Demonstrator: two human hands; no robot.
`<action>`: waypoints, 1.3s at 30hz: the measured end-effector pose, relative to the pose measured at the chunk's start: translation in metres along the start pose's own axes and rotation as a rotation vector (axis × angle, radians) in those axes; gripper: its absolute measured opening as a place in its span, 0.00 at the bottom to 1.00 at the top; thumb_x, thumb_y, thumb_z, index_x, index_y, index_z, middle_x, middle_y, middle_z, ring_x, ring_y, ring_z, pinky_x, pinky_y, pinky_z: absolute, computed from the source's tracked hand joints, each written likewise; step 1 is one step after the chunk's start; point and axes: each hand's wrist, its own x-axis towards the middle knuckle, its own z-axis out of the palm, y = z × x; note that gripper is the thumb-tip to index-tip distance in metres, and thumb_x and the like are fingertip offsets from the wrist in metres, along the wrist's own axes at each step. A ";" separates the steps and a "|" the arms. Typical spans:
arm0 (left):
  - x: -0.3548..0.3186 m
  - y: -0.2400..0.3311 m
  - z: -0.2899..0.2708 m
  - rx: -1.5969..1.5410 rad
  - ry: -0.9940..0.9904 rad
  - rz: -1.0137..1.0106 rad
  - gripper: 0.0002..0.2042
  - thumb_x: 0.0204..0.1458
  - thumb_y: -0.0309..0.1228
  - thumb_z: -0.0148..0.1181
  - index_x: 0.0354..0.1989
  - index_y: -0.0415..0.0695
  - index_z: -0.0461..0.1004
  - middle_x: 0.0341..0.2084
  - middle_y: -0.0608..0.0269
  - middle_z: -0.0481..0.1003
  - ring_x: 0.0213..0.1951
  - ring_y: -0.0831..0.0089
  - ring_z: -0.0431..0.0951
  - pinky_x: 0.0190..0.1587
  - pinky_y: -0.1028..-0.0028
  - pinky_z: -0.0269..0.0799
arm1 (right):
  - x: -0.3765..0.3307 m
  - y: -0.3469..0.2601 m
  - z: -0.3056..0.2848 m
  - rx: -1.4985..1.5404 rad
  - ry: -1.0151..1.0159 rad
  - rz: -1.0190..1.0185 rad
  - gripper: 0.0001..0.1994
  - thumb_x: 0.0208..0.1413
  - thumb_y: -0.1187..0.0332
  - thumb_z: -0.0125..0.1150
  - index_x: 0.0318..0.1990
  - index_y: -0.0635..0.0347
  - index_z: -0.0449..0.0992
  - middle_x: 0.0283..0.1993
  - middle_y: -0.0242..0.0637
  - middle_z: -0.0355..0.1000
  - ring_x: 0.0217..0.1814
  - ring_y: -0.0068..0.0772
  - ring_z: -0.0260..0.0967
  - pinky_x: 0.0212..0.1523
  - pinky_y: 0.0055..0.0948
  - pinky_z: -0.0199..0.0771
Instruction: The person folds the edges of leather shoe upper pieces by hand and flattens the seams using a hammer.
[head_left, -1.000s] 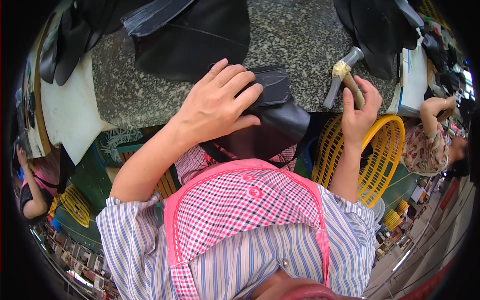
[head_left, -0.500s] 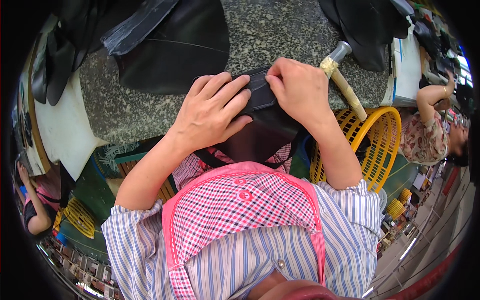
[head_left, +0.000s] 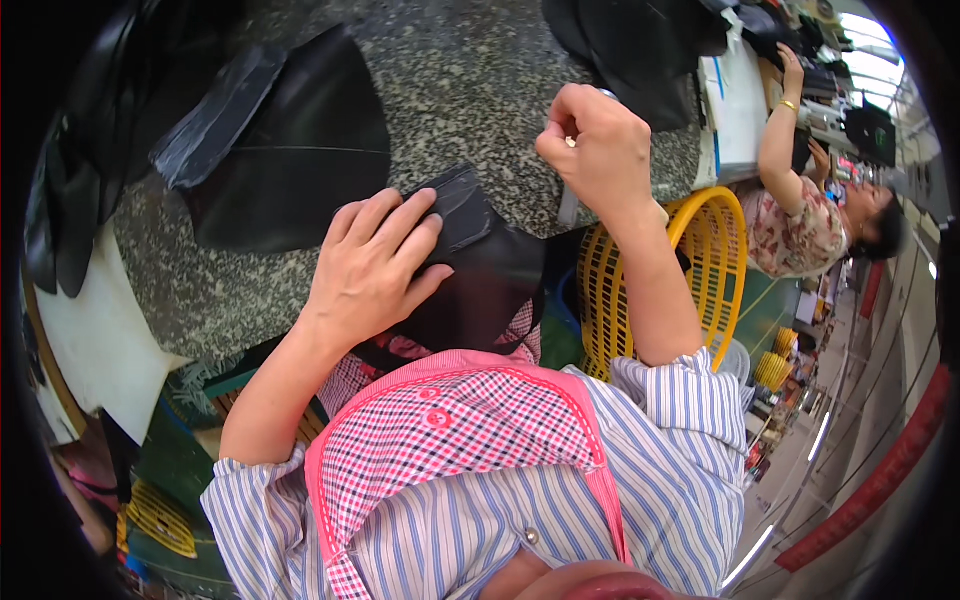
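**Left hand pins a black piece on the stone counter, right hand raised in a fist**

The left hand [head_left: 375,270] lies flat, fingers spread, on a black, flat leather-like piece [head_left: 470,225] that rests at the near edge of the speckled grey stone counter [head_left: 470,90]. The palm presses on the piece's left part; its lower portion hangs over the counter's edge toward the person's lap. The right hand [head_left: 595,150] is lifted above the counter, to the right of the piece and apart from it, its fingers curled tightly into a fist. A grey metal tool part [head_left: 567,205] shows just below the fist; how it is gripped cannot be told.

Farther back on the counter, to the left, lies a larger black curved sheet [head_left: 300,170]. A yellow plastic basket [head_left: 705,270] stands beside the right forearm, below the counter's edge. At the far right another person in a flowered top [head_left: 790,225] reaches up to a neighbouring work surface.
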 end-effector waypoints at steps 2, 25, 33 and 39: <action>-0.016 0.002 -0.006 0.029 0.003 -0.051 0.20 0.37 0.37 0.64 0.40 0.43 0.71 0.47 0.62 0.69 0.47 0.63 0.67 0.49 0.65 0.61 | -0.001 -0.014 0.002 0.354 -0.190 0.069 0.05 0.37 0.69 0.57 0.21 0.58 0.68 0.22 0.38 0.68 0.25 0.40 0.68 0.27 0.36 0.68; -0.113 0.037 -0.023 0.132 -0.159 -0.524 0.21 0.38 0.36 0.65 0.42 0.41 0.71 0.49 0.61 0.68 0.49 0.58 0.64 0.51 0.61 0.59 | -0.032 -0.147 0.103 0.413 -0.682 -0.437 0.07 0.33 0.67 0.61 0.21 0.61 0.76 0.24 0.43 0.73 0.28 0.41 0.74 0.29 0.37 0.74; 0.004 0.003 0.009 0.011 0.167 -0.164 0.21 0.36 0.35 0.66 0.41 0.44 0.71 0.48 0.63 0.69 0.47 0.59 0.67 0.49 0.63 0.63 | 0.050 -0.007 -0.016 0.036 -0.151 -0.186 0.07 0.42 0.65 0.54 0.23 0.59 0.70 0.20 0.36 0.68 0.23 0.34 0.69 0.23 0.32 0.67; 0.058 0.009 0.023 -0.094 0.251 0.046 0.21 0.36 0.37 0.66 0.41 0.45 0.71 0.48 0.65 0.68 0.47 0.62 0.66 0.47 0.64 0.63 | -0.024 0.021 -0.085 0.559 -0.415 0.105 0.06 0.41 0.71 0.54 0.20 0.60 0.63 0.18 0.30 0.59 0.21 0.24 0.60 0.22 0.24 0.59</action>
